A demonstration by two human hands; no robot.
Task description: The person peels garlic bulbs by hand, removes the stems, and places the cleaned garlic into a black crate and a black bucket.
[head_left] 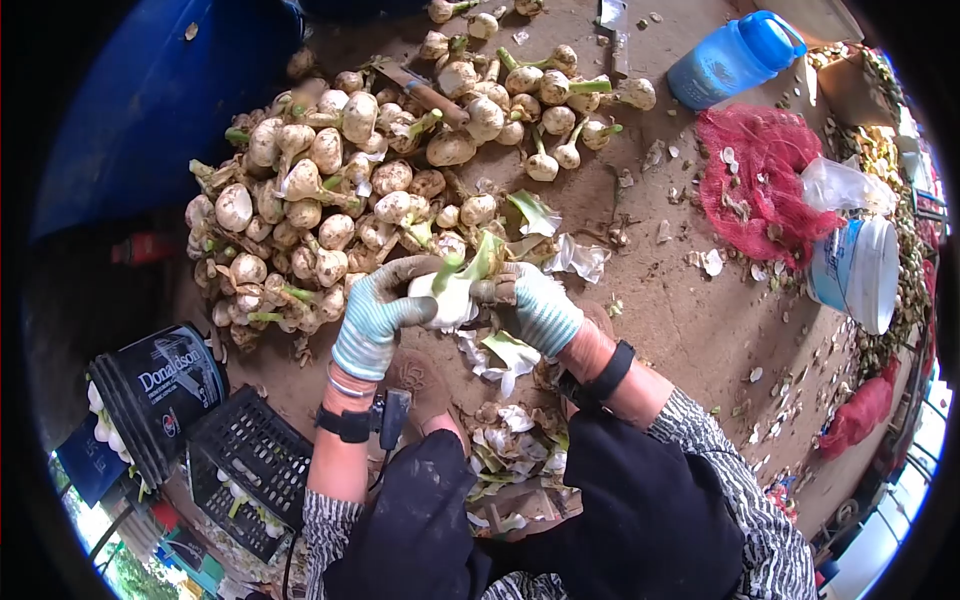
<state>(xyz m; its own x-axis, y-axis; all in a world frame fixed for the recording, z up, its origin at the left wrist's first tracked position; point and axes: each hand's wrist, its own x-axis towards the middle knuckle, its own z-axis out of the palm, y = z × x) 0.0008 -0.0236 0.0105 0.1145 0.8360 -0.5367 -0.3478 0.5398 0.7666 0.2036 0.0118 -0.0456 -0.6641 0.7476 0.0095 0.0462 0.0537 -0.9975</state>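
In the head view, a peeled white bulb (447,299) with a green stem is held between both hands, over the lap end of the heap. My left hand (380,318), in a light-blue and grey work glove, is closed around the bulb's left side. My right hand (538,308), gloved alike, has its fingers bent and pinched at the bulb's right side, by a green leafy layer (487,256). Just beyond lies a big heap of soil-stained bulbs (325,235) with stems. Peeled skins and leaf pieces (512,360) lie below my hands.
A wooden-handled knife (430,98) rests on the heap; another knife (619,45) lies farther back. To the right are a blue jug (730,62), red netting (755,180) and a white-blue bucket (855,272). Left stand a black bucket (160,395) and a black crate (255,450).
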